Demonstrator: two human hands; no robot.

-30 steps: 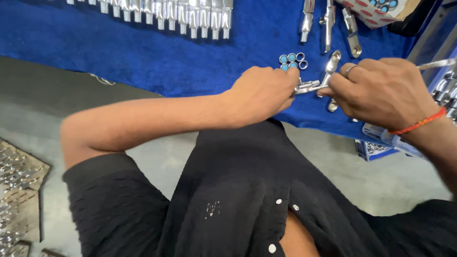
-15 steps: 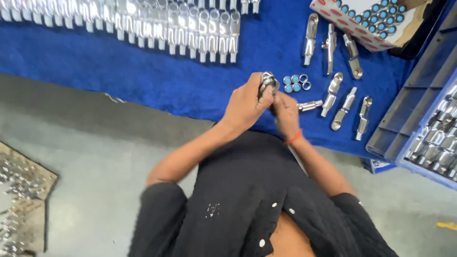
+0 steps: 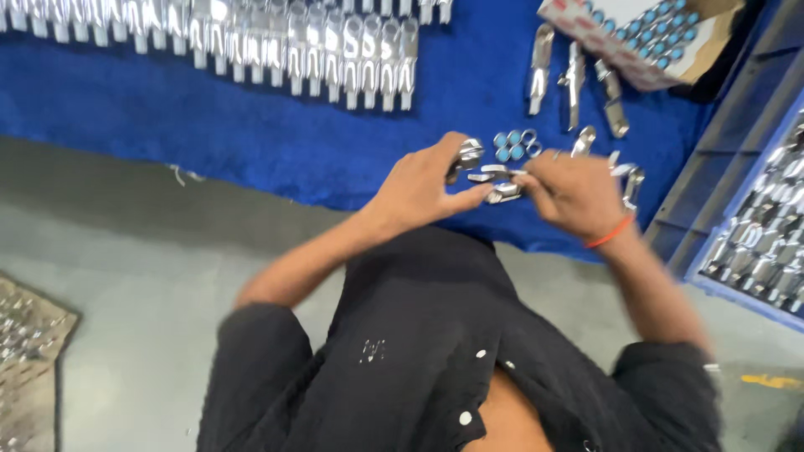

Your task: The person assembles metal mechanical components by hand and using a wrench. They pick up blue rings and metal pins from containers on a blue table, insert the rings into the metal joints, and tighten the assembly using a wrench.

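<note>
Pinching shiny metal part (image 3: 494,184) between both hands: left hand (image 3: 423,188) fingers, right hand (image 3: 574,191) fingers clamped round it.

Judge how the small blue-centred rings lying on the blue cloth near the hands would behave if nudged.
The blue-centred rings look small, so probably light and easily scattered. Their round shape suggests they could roll if tipped on edge, though lying flat on the blue cloth they would more likely slide little, since the fabric looks grippy.
</note>
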